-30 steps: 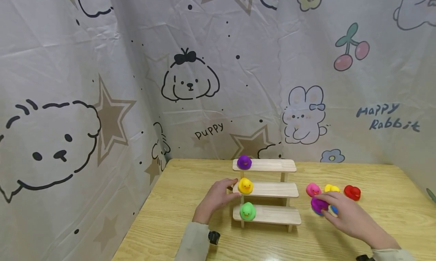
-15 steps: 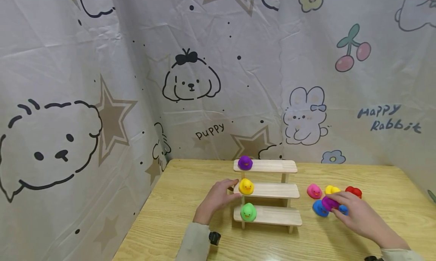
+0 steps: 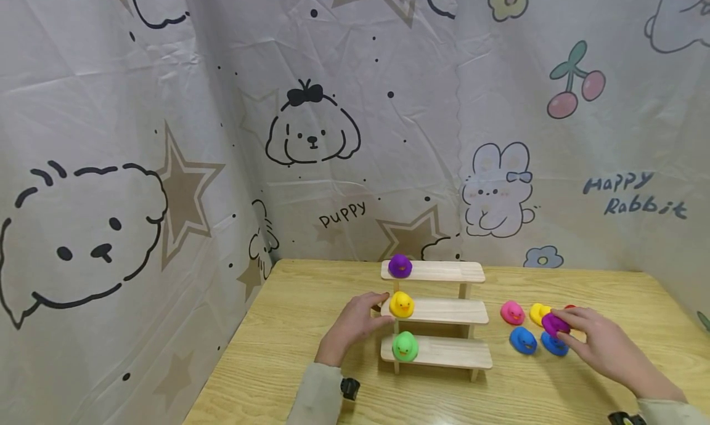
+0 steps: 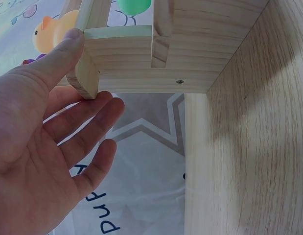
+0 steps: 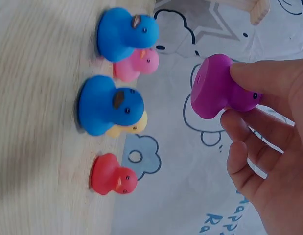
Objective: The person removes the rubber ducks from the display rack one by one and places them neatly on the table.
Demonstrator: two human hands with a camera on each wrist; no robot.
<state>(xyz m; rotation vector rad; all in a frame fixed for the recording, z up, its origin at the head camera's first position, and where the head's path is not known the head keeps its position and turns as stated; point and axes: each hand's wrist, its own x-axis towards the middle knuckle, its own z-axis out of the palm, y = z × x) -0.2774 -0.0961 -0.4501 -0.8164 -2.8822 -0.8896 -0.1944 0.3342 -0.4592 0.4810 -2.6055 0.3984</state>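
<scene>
My right hand (image 3: 601,345) pinches a purple rubber duck (image 5: 215,88) between thumb and fingers, held above the table. Below and around it are two blue ducks (image 3: 523,340), a pink duck (image 3: 513,313), a yellow duck (image 3: 539,314) and a red duck (image 5: 112,174), mostly hidden in the head view. My left hand (image 3: 355,323) grips the left end of the middle board of a three-tier wooden shelf (image 3: 449,311), thumb on one face and fingers on the other. At the boards' left ends sit a violet duck (image 3: 400,266), a yellow duck (image 3: 402,304) and a green duck (image 3: 405,346).
The shelf stands on a light wooden table (image 3: 310,283). A white curtain (image 3: 355,105) printed with cartoon animals hangs behind it and along the left side. The loose ducks lie to the right of the shelf.
My right hand has moved right with the purple duck, from over the left blue duck to over the right one. The left hand stays on the shelf.
</scene>
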